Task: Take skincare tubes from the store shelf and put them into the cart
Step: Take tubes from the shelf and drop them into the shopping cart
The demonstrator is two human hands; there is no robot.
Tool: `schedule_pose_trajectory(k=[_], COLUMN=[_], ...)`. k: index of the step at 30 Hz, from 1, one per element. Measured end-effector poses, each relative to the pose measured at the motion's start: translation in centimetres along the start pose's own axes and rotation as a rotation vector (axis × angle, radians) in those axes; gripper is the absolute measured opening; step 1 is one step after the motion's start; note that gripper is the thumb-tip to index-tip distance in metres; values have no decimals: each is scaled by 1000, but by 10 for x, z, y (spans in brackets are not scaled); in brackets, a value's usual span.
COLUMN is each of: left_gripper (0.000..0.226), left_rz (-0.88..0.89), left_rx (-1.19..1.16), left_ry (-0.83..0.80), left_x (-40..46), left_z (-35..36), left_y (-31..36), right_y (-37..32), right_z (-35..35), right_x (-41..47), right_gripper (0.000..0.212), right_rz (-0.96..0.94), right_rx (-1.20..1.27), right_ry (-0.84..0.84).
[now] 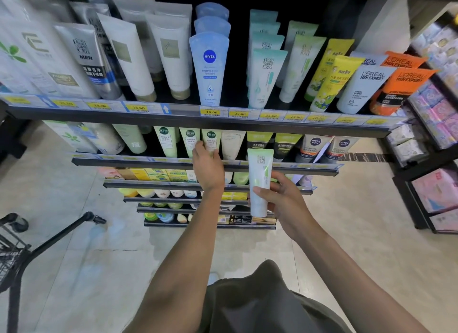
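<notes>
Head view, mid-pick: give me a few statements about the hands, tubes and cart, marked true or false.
1. The right hand holds a white and green tube upright. True.
2. The left hand is resting on the cart. False: it reaches to a pale green tube on the second shelf.
3. The cart stands at the lower left. True.
4. The held tube is an orange L'Oreal one. False: the orange L'Oreal tubes stand on the top shelf.
5. The blue Nivea tube is on the top shelf. True.
</notes>
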State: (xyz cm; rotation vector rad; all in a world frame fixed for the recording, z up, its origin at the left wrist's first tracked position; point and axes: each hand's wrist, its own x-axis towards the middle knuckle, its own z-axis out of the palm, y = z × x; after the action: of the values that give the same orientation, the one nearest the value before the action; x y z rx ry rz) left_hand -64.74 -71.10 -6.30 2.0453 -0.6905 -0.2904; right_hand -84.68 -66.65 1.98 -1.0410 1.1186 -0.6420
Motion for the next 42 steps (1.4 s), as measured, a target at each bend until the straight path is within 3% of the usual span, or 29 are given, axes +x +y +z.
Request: schedule_pose_trajectory(k=[6,12,18,21,25,31,38,42], left_gripper=[42,35,33,38,42,41,39,39], left_rz=[118,406,785,875,924,942,945,942], left_rx=[36,143,268,348,441,456,428,423], left_ry=[-3,117,265,219,107,89,106,99], left_x=[-9,-5,25,44,63,69,69,71], left_z=[-20,-75,-119,-126,-128,-131,-129,-128], left_y=[2,23,47,51,47,44,42,41], right_y=[-14,-56,-99,-116,-135,-157,-159,-152], right_z=[-4,0,12,16,19,25,29,28], right_x=[7,13,24,28,33,42,63,76], right_gripper=[41,44,46,49,50,43,31,47], right_rz=[-84,-178,-360,-451,-594,-720,-695,-587], right_rx=[70,186,111,48,-75,-192,-318,-439], right_ry=[48,67,248,308,434,625,767,793])
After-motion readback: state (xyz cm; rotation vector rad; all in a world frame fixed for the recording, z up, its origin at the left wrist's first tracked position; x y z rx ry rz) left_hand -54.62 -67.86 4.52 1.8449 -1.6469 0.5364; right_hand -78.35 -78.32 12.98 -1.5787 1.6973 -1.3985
